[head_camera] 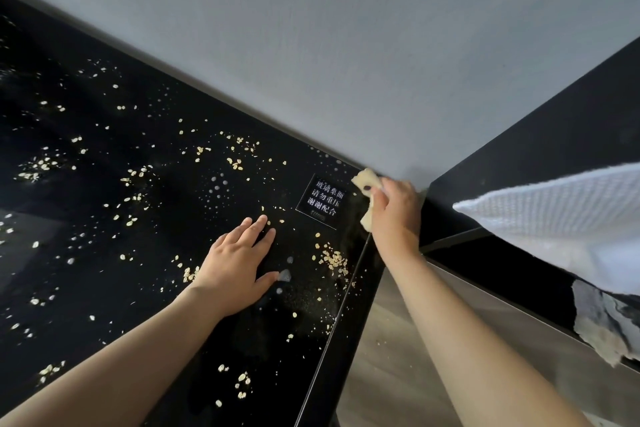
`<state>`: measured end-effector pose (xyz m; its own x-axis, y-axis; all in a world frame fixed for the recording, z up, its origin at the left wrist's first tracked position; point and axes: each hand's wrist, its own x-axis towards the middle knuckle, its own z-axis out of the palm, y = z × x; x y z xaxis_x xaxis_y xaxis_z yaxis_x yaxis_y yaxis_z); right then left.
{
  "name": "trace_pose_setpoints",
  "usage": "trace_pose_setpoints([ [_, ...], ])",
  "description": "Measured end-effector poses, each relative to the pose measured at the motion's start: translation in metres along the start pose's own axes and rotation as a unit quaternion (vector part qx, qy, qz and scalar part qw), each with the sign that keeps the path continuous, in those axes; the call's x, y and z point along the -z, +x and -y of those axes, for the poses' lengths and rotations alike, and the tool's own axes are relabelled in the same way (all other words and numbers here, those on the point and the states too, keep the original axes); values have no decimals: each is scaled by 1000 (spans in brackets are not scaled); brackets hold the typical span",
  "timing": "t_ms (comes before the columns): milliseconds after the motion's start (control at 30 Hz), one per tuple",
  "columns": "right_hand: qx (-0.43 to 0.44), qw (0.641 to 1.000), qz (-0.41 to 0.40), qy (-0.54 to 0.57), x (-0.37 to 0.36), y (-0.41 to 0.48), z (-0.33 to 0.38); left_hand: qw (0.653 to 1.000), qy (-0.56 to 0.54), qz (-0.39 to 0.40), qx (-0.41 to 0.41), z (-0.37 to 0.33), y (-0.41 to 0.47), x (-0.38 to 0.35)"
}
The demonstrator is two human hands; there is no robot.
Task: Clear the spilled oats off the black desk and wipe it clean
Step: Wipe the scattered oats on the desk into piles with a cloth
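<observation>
Left hand amid scattered oats

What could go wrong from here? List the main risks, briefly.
1. The cloth in the right hand sits by the desk edge. Sweeping outward could drop oats onto the floor, where flakes already lie.
2. The left hand lies flat on the desk, whose label warns against heavy pressure. Leaning might strain it.
</observation>
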<state>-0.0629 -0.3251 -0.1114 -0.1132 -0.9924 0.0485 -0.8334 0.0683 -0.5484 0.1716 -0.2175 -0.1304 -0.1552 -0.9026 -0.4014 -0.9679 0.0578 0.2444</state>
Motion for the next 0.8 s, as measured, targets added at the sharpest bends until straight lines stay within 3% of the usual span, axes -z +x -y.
trace_pose_setpoints([
  [100,-1,999,8,-48,-12,29,-7,1000,-2,-1,-2,0,1,0],
  [200,14,996,65,-64,-33,35,-10,1000,-12,-1,-3,0,2,0],
  [467,-21,997,78,-1,-36,-43,-4,1000,-12,7,4,-2,2,2],
  [633,39,978,190,81,-23,-105,0,1000,-16,19,4,-3,1,7],
  [800,-32,990,77,112,1,-77,1,1000,-10,24,3,-4,0,8],
])
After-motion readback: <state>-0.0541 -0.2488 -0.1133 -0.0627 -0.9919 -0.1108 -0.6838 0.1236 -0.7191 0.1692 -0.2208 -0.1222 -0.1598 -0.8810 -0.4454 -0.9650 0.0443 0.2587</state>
